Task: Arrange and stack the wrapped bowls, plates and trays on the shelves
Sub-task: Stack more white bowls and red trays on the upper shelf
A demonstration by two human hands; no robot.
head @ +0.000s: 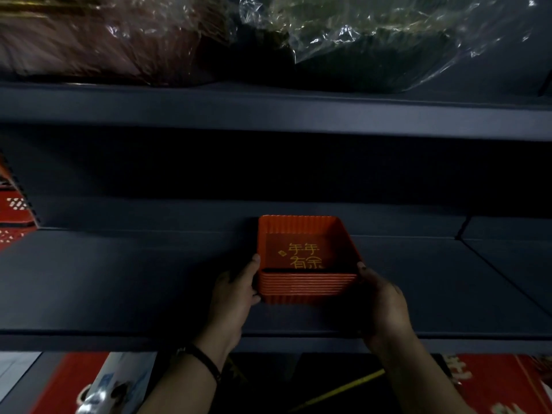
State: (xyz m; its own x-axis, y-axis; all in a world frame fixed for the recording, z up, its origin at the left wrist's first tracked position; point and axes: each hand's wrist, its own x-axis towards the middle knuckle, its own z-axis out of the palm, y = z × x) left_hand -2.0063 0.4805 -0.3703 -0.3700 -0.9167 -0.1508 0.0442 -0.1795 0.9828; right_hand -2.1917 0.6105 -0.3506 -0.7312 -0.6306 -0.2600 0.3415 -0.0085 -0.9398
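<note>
A nested stack of red trays (pixel 307 264) is held on the middle shelf (pixel 119 279) by both hands.

The stack is set near the middle of the shelf, between its front edge and the dark back wall, and appears to rest on the board; the left hand (pixel 236 291) is closed on the stack's left side with the thumb laid up along the rim, and the right hand (pixel 382 297) is pressed against the right near corner, fingers hidden behind it; the trays are judged to be thin, stiff plastic, light singly but weightier as a stack; the ribbed walls should give some purchase, though the nested layers may slide apart if only the top one is taken; hold is best kept low on both opposite sides; wrapped bundles (pixel 373 40) are seen on the shelf above.
</note>
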